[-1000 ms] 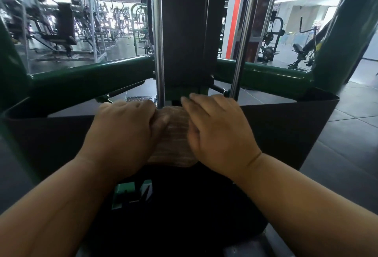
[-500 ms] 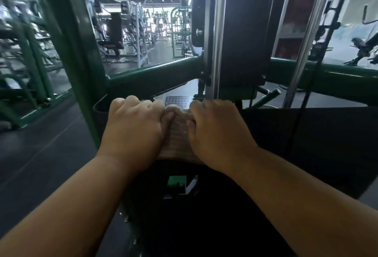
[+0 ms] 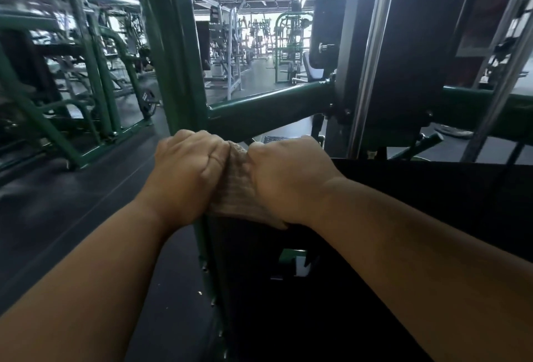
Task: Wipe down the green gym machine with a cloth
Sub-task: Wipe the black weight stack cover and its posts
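Head view: both my grips are clamped on the cloth (image 3: pixel 235 185), left hand (image 3: pixel 184 171) and right hand (image 3: pixel 284 180) bunching it on the black shroud (image 3: pixel 432 203), just right of the green post (image 3: pixel 173 53). I should keep pressure even and drag along the edge. Since a second ago, the cloth has slid left, from the rods toward the post.

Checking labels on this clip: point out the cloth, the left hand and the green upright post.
cloth (image 3: pixel 235 185): head view, ribbed brown middle showing between the hands.
left hand (image 3: pixel 187 172): head view, back of the hand.
green upright post (image 3: pixel 173 44): head view, painted face above the left hand.
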{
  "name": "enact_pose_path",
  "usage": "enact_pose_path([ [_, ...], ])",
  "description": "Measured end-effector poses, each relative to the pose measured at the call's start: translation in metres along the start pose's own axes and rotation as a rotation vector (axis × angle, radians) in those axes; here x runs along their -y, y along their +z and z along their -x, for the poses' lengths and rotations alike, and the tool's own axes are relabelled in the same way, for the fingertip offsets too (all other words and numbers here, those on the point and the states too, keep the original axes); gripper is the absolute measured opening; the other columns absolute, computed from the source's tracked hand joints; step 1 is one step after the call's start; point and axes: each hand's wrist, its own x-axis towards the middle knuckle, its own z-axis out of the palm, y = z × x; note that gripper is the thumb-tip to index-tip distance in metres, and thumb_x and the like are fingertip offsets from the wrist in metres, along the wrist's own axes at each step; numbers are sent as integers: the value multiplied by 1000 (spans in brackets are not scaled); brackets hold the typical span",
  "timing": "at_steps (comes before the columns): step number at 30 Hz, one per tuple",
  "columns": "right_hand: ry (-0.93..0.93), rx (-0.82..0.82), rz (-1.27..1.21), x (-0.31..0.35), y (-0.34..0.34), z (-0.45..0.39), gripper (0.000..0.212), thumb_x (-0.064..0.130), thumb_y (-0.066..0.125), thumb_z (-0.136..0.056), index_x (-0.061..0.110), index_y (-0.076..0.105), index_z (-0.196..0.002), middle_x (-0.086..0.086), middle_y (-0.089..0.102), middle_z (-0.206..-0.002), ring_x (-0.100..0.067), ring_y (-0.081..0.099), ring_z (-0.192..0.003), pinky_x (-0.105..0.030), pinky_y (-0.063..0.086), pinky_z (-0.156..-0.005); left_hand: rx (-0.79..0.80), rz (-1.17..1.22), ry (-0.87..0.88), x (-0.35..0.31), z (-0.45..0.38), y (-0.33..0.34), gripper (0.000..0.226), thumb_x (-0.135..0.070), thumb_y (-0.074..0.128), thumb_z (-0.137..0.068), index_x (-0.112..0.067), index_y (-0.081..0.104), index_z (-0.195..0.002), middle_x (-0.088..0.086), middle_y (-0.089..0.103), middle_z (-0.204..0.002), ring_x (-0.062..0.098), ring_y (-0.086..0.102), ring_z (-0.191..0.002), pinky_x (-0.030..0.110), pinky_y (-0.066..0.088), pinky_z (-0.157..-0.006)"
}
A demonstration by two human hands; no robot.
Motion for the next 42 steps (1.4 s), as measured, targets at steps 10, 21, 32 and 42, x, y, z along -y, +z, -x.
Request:
enact_pose_path([
  [10,-229,42,51,11,-6,-16,15,29,39,-109,24,43,-95,10,36,-71,-16,45,-63,-37,44,-67,-116,9,80,22,-6,-1,39,-39,33,-107,-28,70,-101,-15,67,-105,26,51,-111,49,32,-102],
  [21,-102,-283,412,-39,75,76,62,14,15,-107,23,13,-168,-3,11,-175,-35,14,-160,-59,-5,-125,-295,-200,201,-19,30,40,41,-42,49,-107,-14,60,-135,12,59,-127,40,50,-123,52,31,-105],
  [32,69,-340,267,-68,114,156,51,21,57,-102,18,51,-153,-1,37,-167,-26,31,-155,-51,20,-127,-228,-206,508,-96,54,126,60,-30,36,-109,-1,32,-162,20,13,-172,48,4,-158,55,-1,-130],
  [42,230,-534,-34,-73,101,159,47,5,62,-88,8,67,-134,-14,58,-142,-32,62,-104,-45,50,-91,-362,-84,625,-122,34,130,45,-27,59,-107,-17,56,-150,7,62,-144,35,61,-125,48,44,-108],
])
